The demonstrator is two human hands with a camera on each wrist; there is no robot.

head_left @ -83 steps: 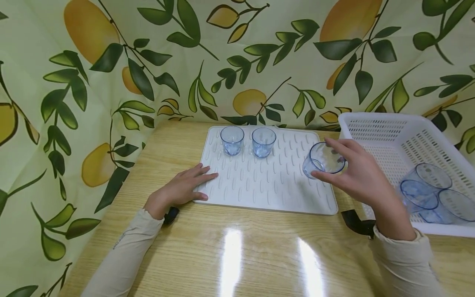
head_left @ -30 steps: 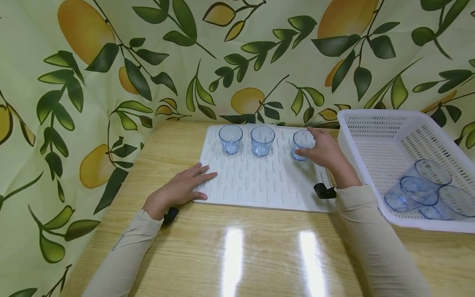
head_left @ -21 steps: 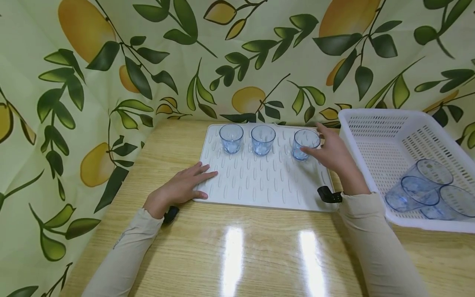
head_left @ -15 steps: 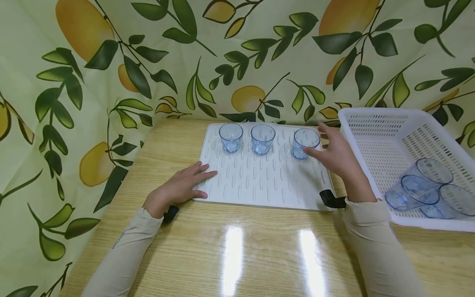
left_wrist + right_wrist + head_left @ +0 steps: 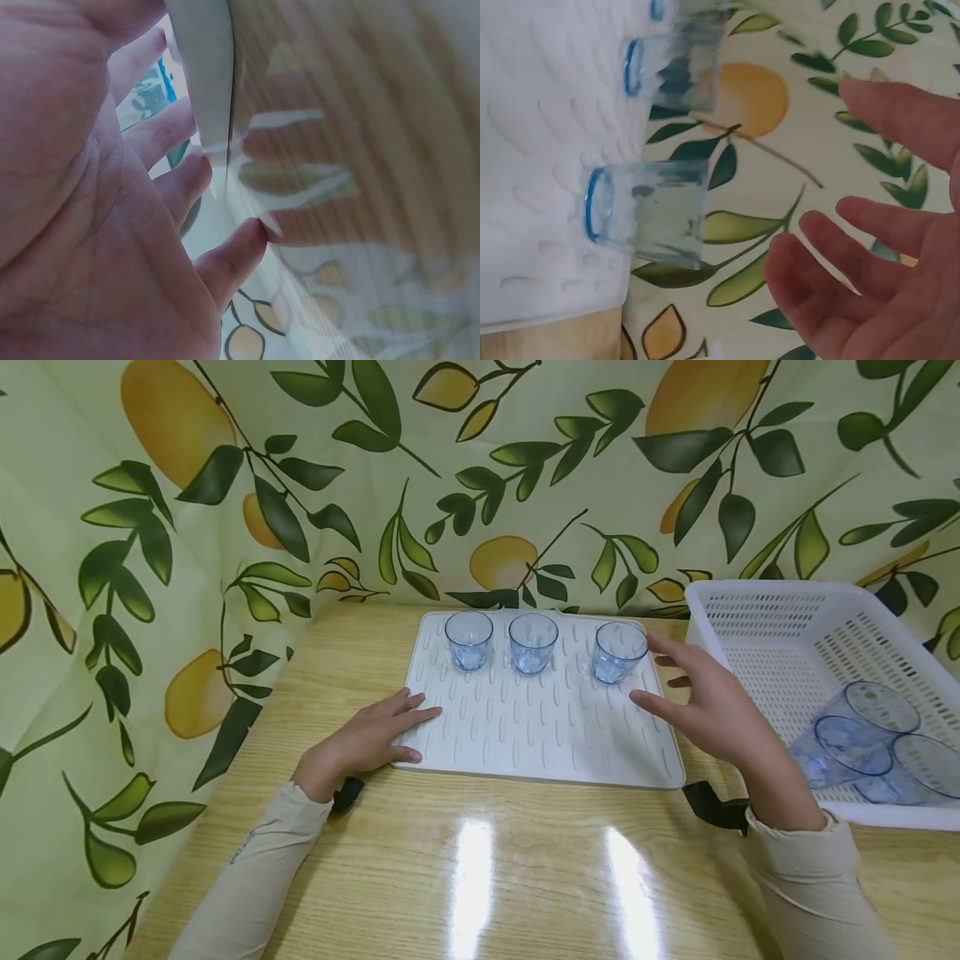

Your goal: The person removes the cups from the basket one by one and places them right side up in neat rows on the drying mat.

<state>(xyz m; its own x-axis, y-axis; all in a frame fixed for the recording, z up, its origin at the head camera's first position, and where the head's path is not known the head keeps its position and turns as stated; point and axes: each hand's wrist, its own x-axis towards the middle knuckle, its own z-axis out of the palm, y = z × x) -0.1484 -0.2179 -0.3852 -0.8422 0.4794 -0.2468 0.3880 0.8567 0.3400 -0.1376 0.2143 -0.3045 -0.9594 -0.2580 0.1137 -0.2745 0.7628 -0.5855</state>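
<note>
Lining the far edge of the mat point(image 5: 517, 731), three glasses point(image 5: 533, 647) look done; three others point(image 5: 853, 747) remain in the basket point(image 5: 765, 617). Left hand point(image 5: 367, 739), right hand point(image 5: 708, 702): fingers apart.

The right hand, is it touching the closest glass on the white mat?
Apart. The right wrist view shows it: a clear gap, with the leafy backdrop visible between the glass and the right hand.
</note>
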